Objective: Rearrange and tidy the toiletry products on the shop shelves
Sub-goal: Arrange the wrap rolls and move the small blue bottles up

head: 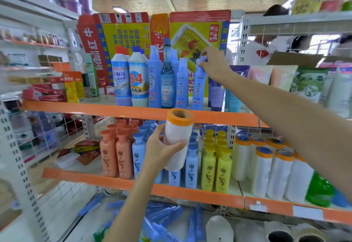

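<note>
Reaching up to the upper shelf, the right hand [213, 64] has its fingers [204, 53] pinched round the cap of a tall slim blue plastic spray bottle [198, 87], which stands at the right end of a row of like bottles, just beside a purple tube [216, 91]. Base looks to be on the orange-edged upper shelf [118, 108], tho blur makes contact hard to confirm. Left hand [162, 152] is wrapped round a white film-wrapped roll w/ an orange end band and open cardboard core [178, 139], held tilted in front of the middle shelf, clear of the shampoo bottles behind.

Handling, as a guess: the blue bottle is prob light, rigid, smooth plastic; tall & narrow, so tippy, and neighbours stand touching. Gripping the cap risks it popping off or the body swinging; better low on the body. The roll seems light but bulky, film surface slick and a bit squashy, so grip mid-body w/ a full wrap. Matching rolls [282, 173] stand at the right of the middle shelf, likely where it belongs.
</note>
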